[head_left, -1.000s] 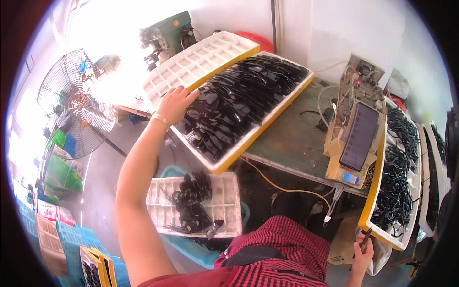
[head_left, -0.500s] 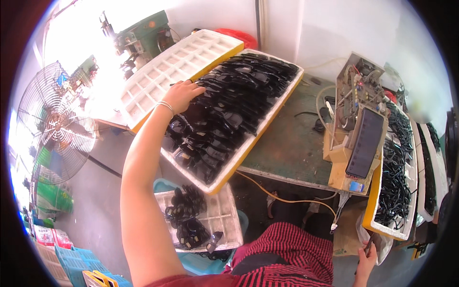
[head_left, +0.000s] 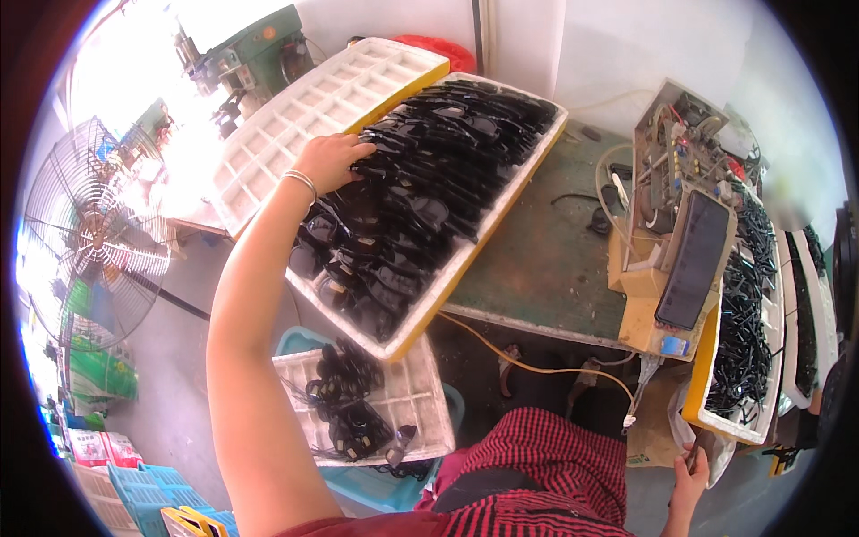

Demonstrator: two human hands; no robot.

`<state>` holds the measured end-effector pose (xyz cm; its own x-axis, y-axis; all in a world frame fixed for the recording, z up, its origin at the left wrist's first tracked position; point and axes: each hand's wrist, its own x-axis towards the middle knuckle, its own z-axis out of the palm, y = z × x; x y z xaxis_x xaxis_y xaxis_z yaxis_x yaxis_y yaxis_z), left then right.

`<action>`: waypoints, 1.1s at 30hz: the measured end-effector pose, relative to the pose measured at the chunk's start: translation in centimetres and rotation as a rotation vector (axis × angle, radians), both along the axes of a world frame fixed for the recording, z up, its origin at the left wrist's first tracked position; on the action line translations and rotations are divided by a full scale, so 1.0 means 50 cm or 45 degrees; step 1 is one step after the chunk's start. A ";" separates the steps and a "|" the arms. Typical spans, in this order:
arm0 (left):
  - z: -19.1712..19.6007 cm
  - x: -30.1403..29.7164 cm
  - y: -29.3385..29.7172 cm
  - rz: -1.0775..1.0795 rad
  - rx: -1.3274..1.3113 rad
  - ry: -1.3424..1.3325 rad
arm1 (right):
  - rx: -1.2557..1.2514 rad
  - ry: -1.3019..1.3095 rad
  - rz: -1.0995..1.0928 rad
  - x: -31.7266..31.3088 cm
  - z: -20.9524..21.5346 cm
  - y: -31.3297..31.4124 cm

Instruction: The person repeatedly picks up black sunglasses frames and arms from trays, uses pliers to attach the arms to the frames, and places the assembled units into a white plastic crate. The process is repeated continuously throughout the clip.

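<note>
My left hand (head_left: 333, 162) reaches over the left long edge of a white foam tray (head_left: 324, 311) with yellow sides. Its fingers are closed around the edge of a pair of black sunglasses, the fingertips partly hidden among the dark frames. Rows of black sunglasses (head_left: 428, 210) with dark lenses fill this tray, packed closely side by side. Low at the right, my right hand (head_left: 687, 479) is closed on a thin dark piece (head_left: 693, 455) whose kind I cannot make out. It is just below a second foam tray (head_left: 700, 380) heaped with thin black glasses temples (head_left: 743, 331).
Behind the sunglasses lies a white compartment tray (head_left: 331, 89). A bench machine (head_left: 667, 170) with a dark phone (head_left: 693, 259) stands on the green table (head_left: 528, 268). Below, another tray (head_left: 420, 407) holds black frames (head_left: 351, 394). A fan (head_left: 94, 233) stands left.
The view has shifted slightly. My left hand has moved a little up and left, its fingers now pointing more to the right. My right hand stays low by the right tray.
</note>
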<state>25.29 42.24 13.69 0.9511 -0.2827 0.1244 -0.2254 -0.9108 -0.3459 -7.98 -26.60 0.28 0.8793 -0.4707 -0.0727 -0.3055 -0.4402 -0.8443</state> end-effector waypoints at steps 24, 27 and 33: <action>-0.084 -0.204 0.107 0.058 -0.118 -0.119 | -0.056 0.045 0.041 0.020 -0.060 -0.041; -0.064 -0.216 0.053 0.259 -0.310 -0.035 | -0.096 0.115 -0.017 -0.001 -0.063 -0.049; -0.021 -0.181 0.066 0.185 -0.581 0.108 | -0.560 0.346 -0.247 -0.066 -0.016 -0.067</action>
